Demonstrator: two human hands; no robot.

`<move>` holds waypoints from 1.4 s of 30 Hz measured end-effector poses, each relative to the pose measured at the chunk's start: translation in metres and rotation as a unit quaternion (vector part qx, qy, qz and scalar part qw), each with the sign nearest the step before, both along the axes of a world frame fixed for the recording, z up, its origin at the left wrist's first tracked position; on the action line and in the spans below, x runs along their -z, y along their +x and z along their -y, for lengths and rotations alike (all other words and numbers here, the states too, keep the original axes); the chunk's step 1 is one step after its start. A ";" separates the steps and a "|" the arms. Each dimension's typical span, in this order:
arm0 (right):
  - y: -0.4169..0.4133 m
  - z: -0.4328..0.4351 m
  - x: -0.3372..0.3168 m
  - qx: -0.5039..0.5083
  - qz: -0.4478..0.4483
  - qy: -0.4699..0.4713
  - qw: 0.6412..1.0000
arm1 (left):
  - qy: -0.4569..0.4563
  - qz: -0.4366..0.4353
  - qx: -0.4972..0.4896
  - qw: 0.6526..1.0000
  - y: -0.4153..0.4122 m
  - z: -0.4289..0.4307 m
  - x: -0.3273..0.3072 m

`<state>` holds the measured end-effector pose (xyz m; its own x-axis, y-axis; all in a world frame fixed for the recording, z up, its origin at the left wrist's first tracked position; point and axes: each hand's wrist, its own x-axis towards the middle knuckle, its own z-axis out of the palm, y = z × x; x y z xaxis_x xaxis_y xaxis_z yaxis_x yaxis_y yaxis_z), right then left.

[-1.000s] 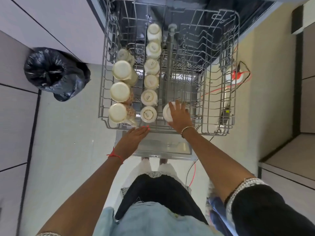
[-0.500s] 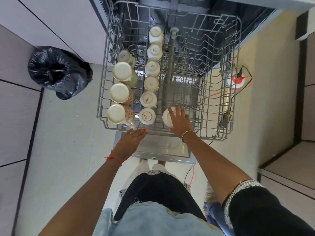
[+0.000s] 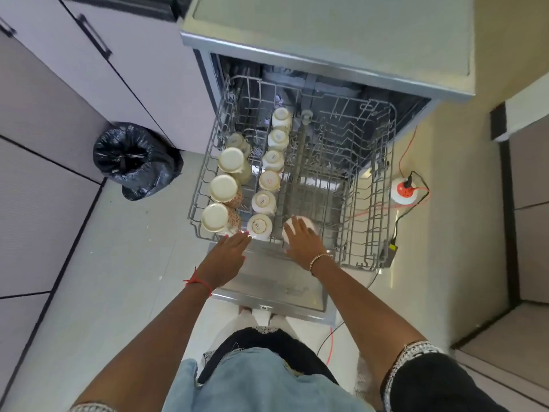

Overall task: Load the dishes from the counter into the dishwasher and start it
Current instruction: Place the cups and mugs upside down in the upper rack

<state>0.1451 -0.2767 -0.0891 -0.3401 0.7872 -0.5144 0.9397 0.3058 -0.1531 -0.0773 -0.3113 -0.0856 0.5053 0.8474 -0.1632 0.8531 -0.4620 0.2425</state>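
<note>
Rack (image 3: 381, 209) pulled out, mid-frame; the stamps on the cup bases are too small for me to read.
Right hand (image 3: 303, 243) lies spread-fingered on the upturned white cup (image 3: 309, 225) at the rack's front; left hand (image 3: 230, 251) is flat, fingertips touching the front rim.

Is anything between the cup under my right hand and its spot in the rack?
Nothing visible. The right hand rests on the cup, which sits in the rack at its front; the wires right of it are bare.
</note>
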 end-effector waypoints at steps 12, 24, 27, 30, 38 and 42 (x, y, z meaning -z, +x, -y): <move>-0.085 -0.006 -0.062 -0.097 -0.073 0.051 0.991 | -0.055 -0.120 -0.100 0.986 -0.071 0.023 -0.043; -0.247 -0.026 -0.095 -0.103 -0.076 0.111 0.986 | 0.003 -0.148 -0.154 0.977 -0.243 0.020 -0.078; -0.292 -0.031 -0.102 -0.092 -0.076 0.121 0.985 | 0.008 -0.148 -0.181 0.972 -0.288 0.018 -0.091; -0.333 -0.036 -0.108 -0.078 -0.082 0.129 0.985 | 0.006 -0.148 -0.208 0.967 -0.329 0.019 -0.107; -0.396 -0.067 -0.113 -0.099 -0.063 0.144 0.983 | 0.029 -0.019 -0.258 0.965 -0.394 -0.015 -0.106; -0.416 -0.098 -0.114 -0.101 -0.066 0.150 0.981 | 0.005 -0.027 -0.266 0.964 -0.414 -0.047 -0.107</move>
